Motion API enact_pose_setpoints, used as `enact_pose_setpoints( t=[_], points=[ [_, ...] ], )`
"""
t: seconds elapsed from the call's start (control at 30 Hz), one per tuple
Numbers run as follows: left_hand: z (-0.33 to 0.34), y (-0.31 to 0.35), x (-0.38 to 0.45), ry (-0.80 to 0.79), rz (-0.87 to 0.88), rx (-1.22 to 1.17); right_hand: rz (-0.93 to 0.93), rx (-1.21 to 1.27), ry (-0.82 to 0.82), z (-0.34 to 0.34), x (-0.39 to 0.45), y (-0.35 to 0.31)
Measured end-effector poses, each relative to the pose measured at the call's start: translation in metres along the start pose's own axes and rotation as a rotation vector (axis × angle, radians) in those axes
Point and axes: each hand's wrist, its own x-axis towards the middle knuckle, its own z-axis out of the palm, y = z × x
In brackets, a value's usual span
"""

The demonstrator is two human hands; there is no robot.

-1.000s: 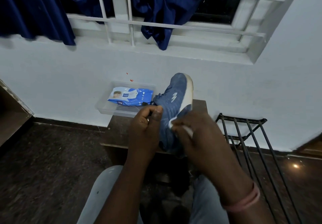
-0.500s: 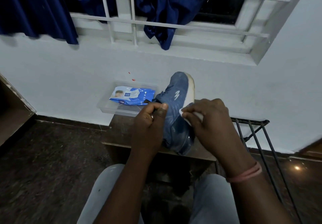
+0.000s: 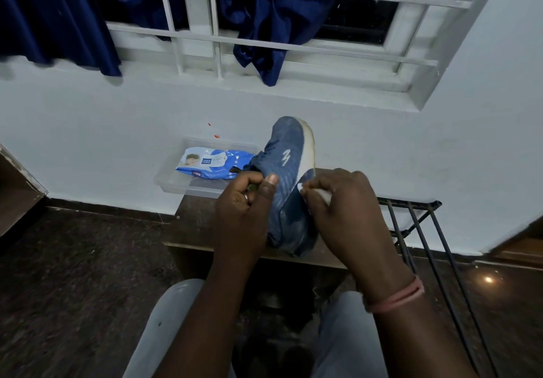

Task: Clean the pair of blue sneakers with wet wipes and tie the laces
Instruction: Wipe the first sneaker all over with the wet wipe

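Wiping step in hand. Your left hand [image 3: 244,210] grips collar of blue knit sneaker [image 3: 289,183], upright at bench [image 3: 191,224] front edge. Right hand [image 3: 343,204] pinches white wet wipe [image 3: 316,194] against sole rim. Next: drag wipe along sole; laces untied yet.

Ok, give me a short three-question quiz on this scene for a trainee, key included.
1. True or false: the wipes pack lies in a clear tray.
2. Which hand holds the white wipe? A) left hand B) right hand C) neither
3. Fill in: the sneaker stands tilted with its toe pointing ____.

Key: 1 true; 2 B; 3 up. The left hand grips the sneaker at its collar, and the right presses the wipe to the white sole edge.
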Motion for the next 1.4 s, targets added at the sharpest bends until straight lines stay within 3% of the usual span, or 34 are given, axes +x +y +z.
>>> enact_pose_setpoints(
  t=[0.27, 0.47, 0.63, 0.8, 0.97, 1.1, 1.27, 1.4],
  points=[
    [-0.003, 0.001, 0.001, 0.091, -0.029, -0.098, -0.011, 0.018, -0.063, 0.002, -0.027, -0.013],
    [-0.009, 0.004, -0.003, 0.001, -0.03, -0.131, 0.05, 0.065, 0.018, -0.007, 0.021, 0.009],
    [-0.011, -0.001, -0.002, 0.011, -0.058, -0.168, 0.041, 0.182, -0.101, -0.018, 0.0, 0.004],
    [-0.009, 0.001, -0.003, -0.027, -0.109, -0.197, -0.02, -0.014, 0.003, -0.015, 0.018, 0.02],
    [-0.009, 0.004, 0.0, 0.02, -0.123, -0.19, -0.129, 0.056, -0.167, -0.017, 0.003, -0.001],
    [-0.007, 0.011, 0.001, 0.037, -0.093, -0.105, -0.082, 0.02, -0.074, -0.016, 0.005, 0.008],
    [-0.007, 0.017, 0.0, 0.056, -0.074, -0.052, -0.197, 0.074, -0.165, -0.022, -0.021, -0.013],
    [-0.004, 0.022, 0.001, 0.086, -0.07, -0.024, -0.072, 0.082, -0.093, -0.027, -0.012, 0.0]
  ],
)
